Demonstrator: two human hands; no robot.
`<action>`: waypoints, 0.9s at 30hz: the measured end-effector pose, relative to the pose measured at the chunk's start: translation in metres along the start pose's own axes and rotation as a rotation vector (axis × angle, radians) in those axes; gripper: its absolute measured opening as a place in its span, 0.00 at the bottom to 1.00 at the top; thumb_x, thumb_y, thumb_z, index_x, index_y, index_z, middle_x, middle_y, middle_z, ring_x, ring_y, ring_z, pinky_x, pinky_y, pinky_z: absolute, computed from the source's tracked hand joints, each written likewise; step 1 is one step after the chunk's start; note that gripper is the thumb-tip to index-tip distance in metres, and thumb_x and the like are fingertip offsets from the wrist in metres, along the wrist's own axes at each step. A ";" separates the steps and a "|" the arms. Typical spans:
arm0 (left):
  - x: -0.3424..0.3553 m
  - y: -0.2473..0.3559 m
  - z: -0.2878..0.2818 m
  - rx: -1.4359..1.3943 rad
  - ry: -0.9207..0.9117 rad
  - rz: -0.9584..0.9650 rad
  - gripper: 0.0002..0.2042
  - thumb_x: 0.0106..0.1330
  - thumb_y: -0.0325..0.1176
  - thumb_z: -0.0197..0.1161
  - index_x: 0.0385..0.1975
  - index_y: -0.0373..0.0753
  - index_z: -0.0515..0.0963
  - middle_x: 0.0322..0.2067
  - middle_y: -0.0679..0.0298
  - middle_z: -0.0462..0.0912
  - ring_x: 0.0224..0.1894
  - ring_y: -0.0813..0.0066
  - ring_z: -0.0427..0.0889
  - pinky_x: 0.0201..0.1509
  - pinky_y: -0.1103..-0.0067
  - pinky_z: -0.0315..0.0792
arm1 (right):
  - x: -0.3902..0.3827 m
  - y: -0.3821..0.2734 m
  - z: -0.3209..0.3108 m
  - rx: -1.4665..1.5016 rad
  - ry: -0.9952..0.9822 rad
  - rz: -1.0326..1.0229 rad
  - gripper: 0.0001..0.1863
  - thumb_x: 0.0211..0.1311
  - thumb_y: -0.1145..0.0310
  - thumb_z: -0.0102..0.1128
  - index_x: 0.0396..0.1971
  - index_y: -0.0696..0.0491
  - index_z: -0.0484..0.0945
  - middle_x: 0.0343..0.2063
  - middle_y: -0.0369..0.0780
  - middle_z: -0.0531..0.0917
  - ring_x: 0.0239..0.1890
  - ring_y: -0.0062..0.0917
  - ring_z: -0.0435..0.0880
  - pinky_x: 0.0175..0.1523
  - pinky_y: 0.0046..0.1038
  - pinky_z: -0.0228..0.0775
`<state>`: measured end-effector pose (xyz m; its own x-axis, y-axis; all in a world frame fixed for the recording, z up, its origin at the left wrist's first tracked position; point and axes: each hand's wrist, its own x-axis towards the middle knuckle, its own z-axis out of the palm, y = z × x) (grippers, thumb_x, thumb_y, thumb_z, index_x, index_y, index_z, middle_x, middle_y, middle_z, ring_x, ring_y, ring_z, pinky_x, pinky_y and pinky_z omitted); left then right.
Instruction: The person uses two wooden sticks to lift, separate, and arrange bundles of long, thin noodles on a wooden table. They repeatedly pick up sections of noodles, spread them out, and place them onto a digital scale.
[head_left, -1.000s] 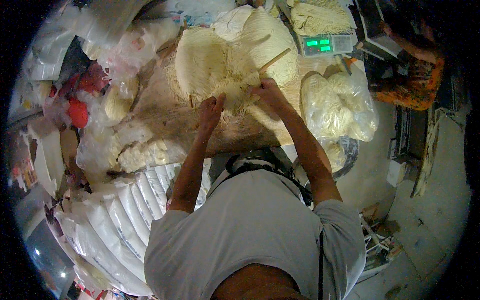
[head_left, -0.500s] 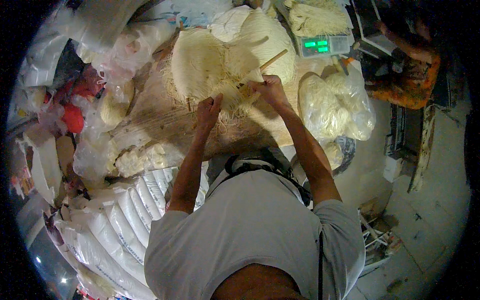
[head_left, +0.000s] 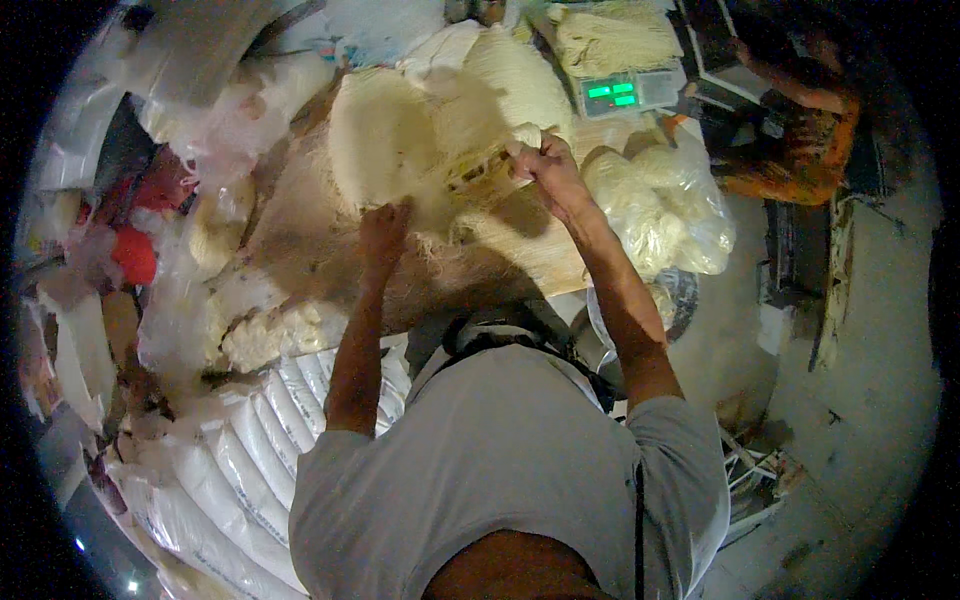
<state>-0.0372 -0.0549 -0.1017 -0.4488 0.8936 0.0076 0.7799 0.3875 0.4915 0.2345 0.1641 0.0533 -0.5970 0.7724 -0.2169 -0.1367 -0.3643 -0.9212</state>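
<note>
Above the frame's centre, the left hand (head_left: 383, 235) is resting by the pale noodles' (head_left: 375, 135) near edge, its grip being unclear, while the right hand (head_left: 548, 172) is pinching their end (head_left: 525, 134), which too strong pulling could be tearing, a scale (head_left: 655, 91) glowing upper right.

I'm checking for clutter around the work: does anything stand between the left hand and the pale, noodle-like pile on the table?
Nothing visible does. The left hand is at the near edge of the pile; blur hides whether its fingertips touch. The clear plastic bag lies off to the right, out of the way.
</note>
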 end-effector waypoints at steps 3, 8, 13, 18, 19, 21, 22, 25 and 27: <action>0.004 0.017 -0.024 -0.271 -0.061 -0.265 0.29 0.72 0.58 0.54 0.26 0.33 0.80 0.21 0.54 0.77 0.30 0.61 0.77 0.34 0.63 0.70 | -0.009 -0.053 -0.007 0.138 0.045 -0.019 0.09 0.71 0.67 0.60 0.30 0.53 0.75 0.20 0.31 0.73 0.22 0.17 0.70 0.31 0.23 0.62; -0.025 -0.031 -0.012 -0.883 0.051 -0.596 0.25 0.72 0.57 0.54 0.37 0.37 0.80 0.32 0.61 0.80 0.36 0.68 0.77 0.36 0.66 0.72 | -0.009 -0.133 -0.038 0.125 0.073 -0.131 0.11 0.72 0.66 0.58 0.28 0.51 0.72 0.19 0.30 0.70 0.22 0.17 0.69 0.30 0.23 0.61; -0.061 -0.054 0.006 -1.428 0.324 -0.815 0.26 0.74 0.56 0.51 0.60 0.43 0.71 0.57 0.64 0.77 0.57 0.63 0.78 0.55 0.62 0.76 | 0.045 -0.223 -0.106 -0.315 0.262 -0.289 0.11 0.74 0.62 0.56 0.33 0.52 0.73 0.21 0.30 0.70 0.23 0.19 0.69 0.33 0.23 0.64; -0.061 -0.011 -0.007 -1.469 0.533 -0.978 0.24 0.75 0.53 0.48 0.60 0.42 0.73 0.57 0.61 0.78 0.57 0.60 0.79 0.56 0.60 0.77 | 0.095 -0.312 -0.138 -0.255 0.196 -0.438 0.10 0.75 0.65 0.53 0.33 0.53 0.76 0.23 0.33 0.72 0.26 0.24 0.72 0.33 0.31 0.66; -0.064 -0.019 -0.004 -1.450 0.555 -1.007 0.24 0.75 0.52 0.47 0.59 0.42 0.74 0.56 0.61 0.79 0.56 0.60 0.80 0.55 0.61 0.77 | 0.111 -0.319 -0.152 -0.346 0.240 -0.457 0.10 0.74 0.65 0.55 0.33 0.53 0.77 0.23 0.34 0.73 0.27 0.25 0.73 0.34 0.32 0.67; -0.068 -0.024 0.003 -1.429 0.567 -1.025 0.24 0.75 0.51 0.46 0.58 0.41 0.75 0.54 0.61 0.80 0.54 0.61 0.81 0.52 0.62 0.78 | 0.139 -0.321 -0.192 -0.587 0.299 -0.538 0.10 0.72 0.63 0.57 0.33 0.54 0.78 0.25 0.36 0.75 0.29 0.27 0.75 0.34 0.34 0.70; -0.069 -0.023 0.005 -1.425 0.563 -1.015 0.23 0.75 0.51 0.46 0.57 0.40 0.75 0.53 0.61 0.81 0.53 0.61 0.82 0.51 0.63 0.79 | 0.154 -0.318 -0.214 -0.751 0.328 -0.580 0.11 0.70 0.62 0.58 0.32 0.54 0.79 0.25 0.37 0.77 0.30 0.28 0.77 0.35 0.35 0.71; -0.057 0.015 -0.008 -1.365 0.492 -0.998 0.23 0.75 0.50 0.46 0.56 0.40 0.76 0.52 0.60 0.82 0.51 0.62 0.83 0.49 0.64 0.80 | 0.198 -0.278 -0.276 -1.718 0.425 -0.752 0.12 0.66 0.60 0.61 0.31 0.55 0.81 0.27 0.40 0.80 0.32 0.31 0.80 0.36 0.38 0.75; -0.054 0.028 -0.016 -1.321 0.448 -0.963 0.22 0.75 0.50 0.46 0.55 0.40 0.77 0.51 0.61 0.82 0.49 0.64 0.84 0.47 0.65 0.80 | 0.228 -0.220 -0.294 -2.059 0.474 -0.807 0.13 0.64 0.59 0.63 0.31 0.55 0.82 0.29 0.41 0.83 0.34 0.33 0.83 0.37 0.40 0.78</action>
<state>0.0022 -0.0959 -0.0745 -0.7684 0.2441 -0.5916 -0.5956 0.0654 0.8006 0.3608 0.5732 0.1118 -0.6421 0.5773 0.5045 0.7510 0.6059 0.2625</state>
